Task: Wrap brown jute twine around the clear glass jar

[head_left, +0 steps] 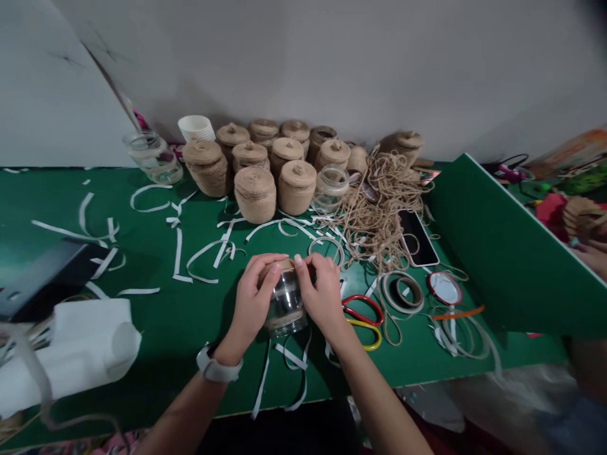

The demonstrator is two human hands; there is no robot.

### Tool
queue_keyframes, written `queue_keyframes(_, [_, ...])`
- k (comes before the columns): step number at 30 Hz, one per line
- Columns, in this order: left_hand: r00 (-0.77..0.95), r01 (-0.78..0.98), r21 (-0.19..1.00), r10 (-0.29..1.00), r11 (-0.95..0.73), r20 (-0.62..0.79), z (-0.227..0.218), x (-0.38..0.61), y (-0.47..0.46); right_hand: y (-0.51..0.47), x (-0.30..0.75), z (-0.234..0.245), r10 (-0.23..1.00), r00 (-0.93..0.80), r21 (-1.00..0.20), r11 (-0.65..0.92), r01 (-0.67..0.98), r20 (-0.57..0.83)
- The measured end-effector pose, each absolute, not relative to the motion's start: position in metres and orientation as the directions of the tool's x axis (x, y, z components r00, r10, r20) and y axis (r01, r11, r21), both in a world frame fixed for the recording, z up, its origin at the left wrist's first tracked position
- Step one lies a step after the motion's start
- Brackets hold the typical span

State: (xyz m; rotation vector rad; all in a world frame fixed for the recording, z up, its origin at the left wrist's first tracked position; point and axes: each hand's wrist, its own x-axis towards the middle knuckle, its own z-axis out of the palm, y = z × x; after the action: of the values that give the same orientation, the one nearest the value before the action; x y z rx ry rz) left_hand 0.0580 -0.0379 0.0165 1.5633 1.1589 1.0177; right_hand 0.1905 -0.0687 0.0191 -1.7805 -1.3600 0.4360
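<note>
Above the desk (pixel 165 344), the left hand (pixel 255 291) and right hand (pixel 321 287) grip a glass jar (pixel 286 298), thumbs pressed by its brown band (pixel 286 266) — the rest looks bare, while twine-wrapped jars (pixel 256 199) behind seem covered. Some fingers are hidden; whether the jar touches down, I can't tell.

One left hand (pixel 256 297), one right hand (pixel 323 289) and one held glass jar (pixel 286 303) were counted. Two other clear jars (pixel 332 189), at least ten twine-wrapped containers (pixel 256 201), one phone (pixel 418 239), one scissors pair (pixel 365 323) and one cup stack (pixel 199 129) were tallied; the white strips (pixel 179 256) could not be reliably numbered.
</note>
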Motion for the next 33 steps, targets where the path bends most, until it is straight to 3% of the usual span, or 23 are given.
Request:
queue_keyframes(3, [0.249, 0.025, 0.999, 0.968, -0.022, 0.015, 0.009, 0.054, -0.037, -0.074, 0.193, 0.018, 0.912, 0.345, -0.752, -0.065, 0.656, 0.223])
queue_keyframes(5, [0.283, -0.009, 1.000, 0.959, 0.014, -0.011, 0.011, 0.053, -0.036, -0.077, 0.192, 0.018, 0.909, 0.348, -0.728, -0.078, 0.681, 0.229])
queue_keyframes(10, [0.312, 0.282, 0.952, 0.950, -0.120, 0.027, 0.035, 0.054, -0.033, -0.078, 0.185, 0.020, 0.913, 0.346, -0.733, -0.084, 0.675, 0.214])
queue_keyframes(13, [0.348, 0.325, 0.938, 0.938, -0.118, -0.003, 0.042, 0.055, -0.032, -0.074, 0.180, 0.022, 0.915, 0.345, -0.738, -0.082, 0.670, 0.212])
queue_keyframes(23, [0.242, -0.040, 0.988, 0.961, 0.148, -0.135, 0.026, 0.042, -0.027, -0.068, 0.194, 0.015, 0.955, 0.242, -0.744, -0.034, 0.668, 0.174])
queue_keyframes(30, [0.319, 0.401, 0.911, 0.947, -0.093, -0.043, 0.053, 0.037, -0.021, -0.074, 0.169, 0.013, 0.938, 0.235, -0.713, 0.018, 0.701, 0.255])
queue_keyframes(33, [0.312, 0.432, 0.890, 0.950, -0.147, 0.005, 0.051, 0.038, -0.022, -0.072, 0.161, 0.016, 0.941, 0.215, -0.673, 0.017, 0.740, 0.261])
